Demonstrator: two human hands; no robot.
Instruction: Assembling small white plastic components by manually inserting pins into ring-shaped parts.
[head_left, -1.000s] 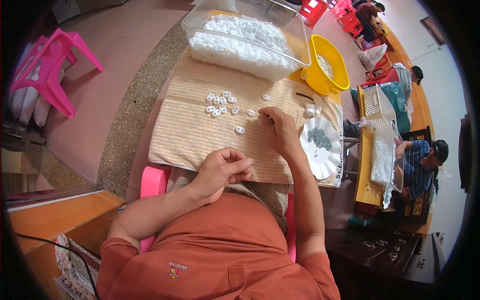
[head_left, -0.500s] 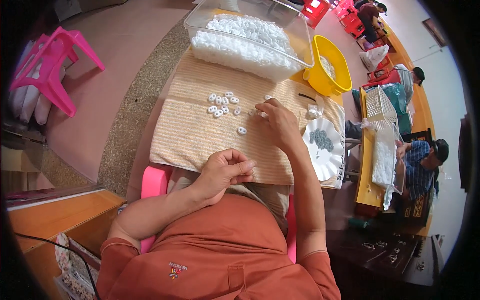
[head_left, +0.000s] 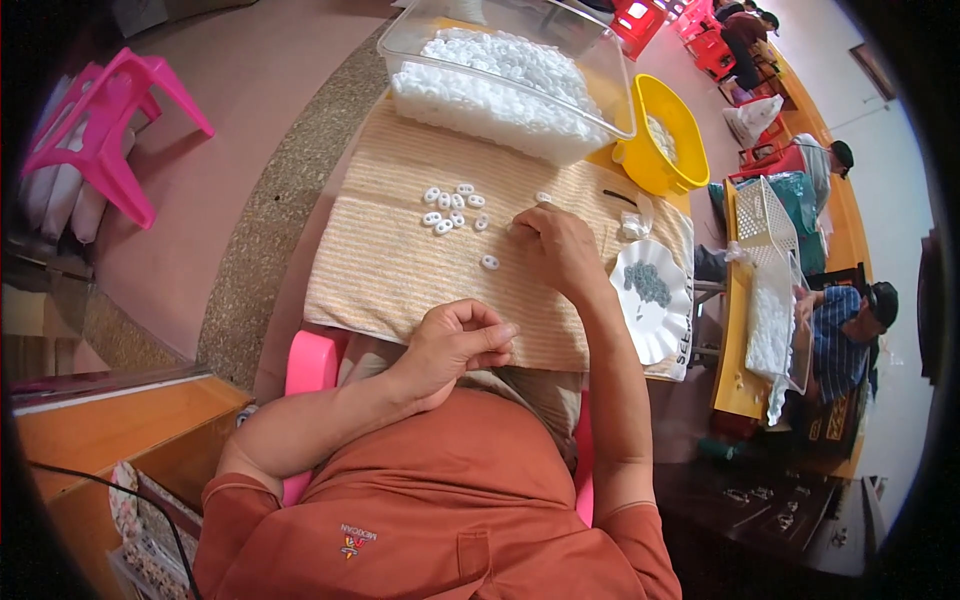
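On a striped beige towel (head_left: 380, 260) lies a loose group of small white oval plastic pieces (head_left: 444, 202), each with two holes. One more white piece (head_left: 490, 262) sits nearer to me, and another (head_left: 543, 197) lies just beyond my right hand. My right hand (head_left: 562, 248) is down at the towel, its fingers drawn together; whatever is under the fingertips is hidden. Close to my belly, my left hand (head_left: 462, 342) is held with thumb and fingertips pinched, and I cannot make out what is between them. Right of my right forearm stands a white wavy-rimmed plate (head_left: 655, 335) with small grey parts (head_left: 647, 284).
A clear plastic bin (head_left: 510, 108) full of white pieces stands at the far side, beside a yellow basin (head_left: 690, 140). A thin black strip (head_left: 618, 195) and a small white packet (head_left: 634, 224) lie near the plate. At right, another person (head_left: 845, 325) sits at a table.
My right fingers have closed in at the towel, and the white piece that showed beneath them is now out of sight. My left hand stays pinched. The whole view has shifted slightly.
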